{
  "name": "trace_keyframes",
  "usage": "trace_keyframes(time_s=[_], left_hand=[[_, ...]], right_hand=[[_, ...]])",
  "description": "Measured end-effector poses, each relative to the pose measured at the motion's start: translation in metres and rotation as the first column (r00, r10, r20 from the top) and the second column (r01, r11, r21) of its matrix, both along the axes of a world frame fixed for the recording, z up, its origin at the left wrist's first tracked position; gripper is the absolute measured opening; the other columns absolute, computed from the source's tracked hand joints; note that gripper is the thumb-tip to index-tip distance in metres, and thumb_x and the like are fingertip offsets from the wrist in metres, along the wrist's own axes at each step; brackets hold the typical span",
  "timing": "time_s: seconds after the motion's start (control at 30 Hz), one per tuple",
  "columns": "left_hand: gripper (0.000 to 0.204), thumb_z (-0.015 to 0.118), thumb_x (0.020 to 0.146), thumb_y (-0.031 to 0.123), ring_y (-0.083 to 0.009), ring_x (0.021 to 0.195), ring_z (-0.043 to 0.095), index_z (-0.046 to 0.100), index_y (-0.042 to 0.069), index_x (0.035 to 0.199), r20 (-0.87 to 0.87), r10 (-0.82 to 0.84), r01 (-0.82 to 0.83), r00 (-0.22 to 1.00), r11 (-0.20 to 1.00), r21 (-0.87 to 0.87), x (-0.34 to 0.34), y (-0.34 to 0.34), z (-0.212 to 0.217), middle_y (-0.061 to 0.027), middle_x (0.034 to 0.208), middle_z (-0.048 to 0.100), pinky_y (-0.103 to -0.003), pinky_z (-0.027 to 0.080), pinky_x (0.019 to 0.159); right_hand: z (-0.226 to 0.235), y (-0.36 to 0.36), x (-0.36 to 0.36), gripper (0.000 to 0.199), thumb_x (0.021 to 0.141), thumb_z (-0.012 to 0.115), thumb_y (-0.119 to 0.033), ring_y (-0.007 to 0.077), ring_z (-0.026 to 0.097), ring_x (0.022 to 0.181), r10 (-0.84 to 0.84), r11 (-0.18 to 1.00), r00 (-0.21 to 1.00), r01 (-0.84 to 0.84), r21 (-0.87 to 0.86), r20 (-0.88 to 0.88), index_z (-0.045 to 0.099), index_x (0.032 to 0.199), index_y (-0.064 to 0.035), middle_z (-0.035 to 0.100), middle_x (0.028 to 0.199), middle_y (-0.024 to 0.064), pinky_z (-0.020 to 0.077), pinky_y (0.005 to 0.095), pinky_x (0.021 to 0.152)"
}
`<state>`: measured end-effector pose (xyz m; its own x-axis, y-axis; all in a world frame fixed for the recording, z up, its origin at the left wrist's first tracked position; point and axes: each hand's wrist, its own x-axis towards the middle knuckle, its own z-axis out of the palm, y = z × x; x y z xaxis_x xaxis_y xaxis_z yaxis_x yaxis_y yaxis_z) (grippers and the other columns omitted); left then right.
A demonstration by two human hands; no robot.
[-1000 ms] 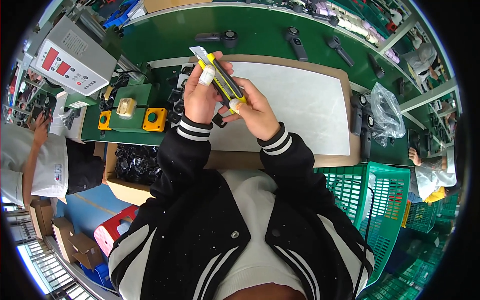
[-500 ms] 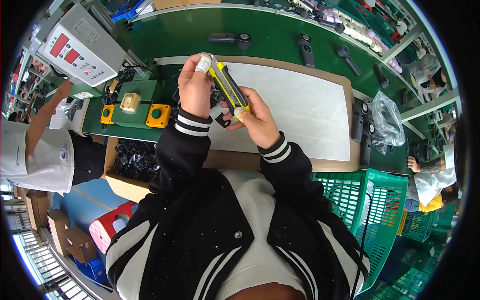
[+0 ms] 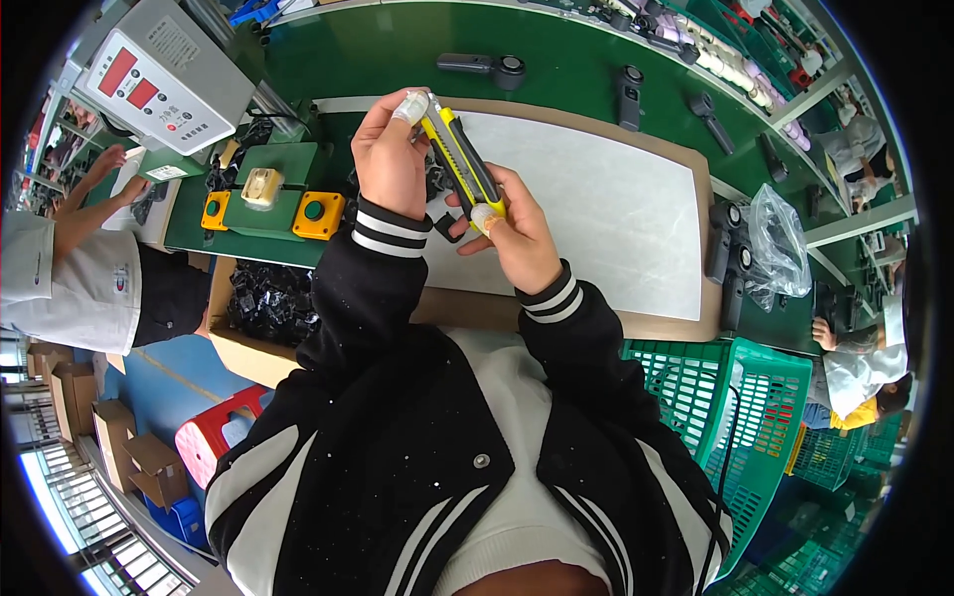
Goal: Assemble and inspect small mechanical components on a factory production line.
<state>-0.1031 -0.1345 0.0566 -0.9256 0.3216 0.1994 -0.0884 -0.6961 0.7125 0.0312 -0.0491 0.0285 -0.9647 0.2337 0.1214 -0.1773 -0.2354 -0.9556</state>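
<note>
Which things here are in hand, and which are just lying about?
In hand: yellow utility knife, held by left hand and right hand; small black part beside them.

Lying about: black handles on the green bench, plastic bag, green basket, box of black parts.

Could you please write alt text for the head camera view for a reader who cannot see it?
Both hands hold a yellow and black utility knife above a white mat on a green workbench: left hand at its top, right hand at its lower end.
</note>
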Motion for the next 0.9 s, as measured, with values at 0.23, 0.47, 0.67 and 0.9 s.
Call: trace_keyframes(time_s=[0.23, 0.47, 0.67, 0.9], left_hand=[[0.016, 0.051, 0.087, 0.002, -0.0153, 0.08, 0.057, 0.063, -0.001, 0.096, 0.026, 0.044, -0.044, 0.999, 0.999, 0.015, 0.0, 0.002, -0.001, -0.0115, 0.093, 0.065, -0.024, 0.044, 0.073], [0.017, 0.05, 0.087, 0.003, -0.0155, 0.08, 0.056, 0.063, -0.001, 0.097, 0.058, 0.093, -0.093, 0.994, 0.996, -0.004, -0.006, -0.003, 0.003, -0.0122, 0.092, 0.065, -0.023, 0.043, 0.073], [0.02, 0.046, 0.089, 0.005, -0.0178, 0.082, 0.056, 0.061, -0.001, 0.101, 0.058, 0.056, -0.054, 0.997, 0.998, -0.041, -0.018, -0.007, 0.008, -0.0141, 0.094, 0.063, -0.025, 0.043, 0.075], [0.016, 0.052, 0.088, 0.006, -0.0105, 0.071, 0.054, 0.065, 0.0, 0.094, 0.011, -0.106, 0.106, 0.994, 0.986, -0.129, -0.018, -0.002, -0.005, -0.0106, 0.088, 0.067, -0.021, 0.042, 0.065]], right_hand=[[0.0, -0.013, 0.002, 0.053, 0.085, 0.033, 0.006, 0.0198, 0.059, 0.082, -0.029, 0.999, 1.0, 0.029, -0.039, 0.003, 0.029, 0.137, -0.0043, 0.055, 0.112, 0.017, 0.0534, 0.0259, 0.062], [-0.006, -0.025, 0.003, 0.054, 0.085, 0.033, 0.006, 0.0216, 0.06, 0.089, -0.021, 0.999, 1.0, 0.022, -0.045, 0.016, 0.027, 0.138, -0.0052, 0.054, 0.113, 0.017, 0.0538, 0.0263, 0.061], [-0.01, -0.03, 0.007, 0.054, 0.086, 0.035, 0.006, 0.0222, 0.06, 0.092, 0.001, 0.992, 0.999, 0.005, -0.13, 0.048, 0.027, 0.138, -0.0072, 0.053, 0.115, 0.0157, 0.0532, 0.0265, 0.06], [-0.012, -0.026, 0.004, 0.054, 0.086, 0.035, 0.005, 0.023, 0.06, 0.093, -0.043, 0.987, 0.999, 0.047, -0.151, 0.029, 0.026, 0.138, -0.0071, 0.053, 0.117, 0.0169, 0.0535, 0.0264, 0.059]])
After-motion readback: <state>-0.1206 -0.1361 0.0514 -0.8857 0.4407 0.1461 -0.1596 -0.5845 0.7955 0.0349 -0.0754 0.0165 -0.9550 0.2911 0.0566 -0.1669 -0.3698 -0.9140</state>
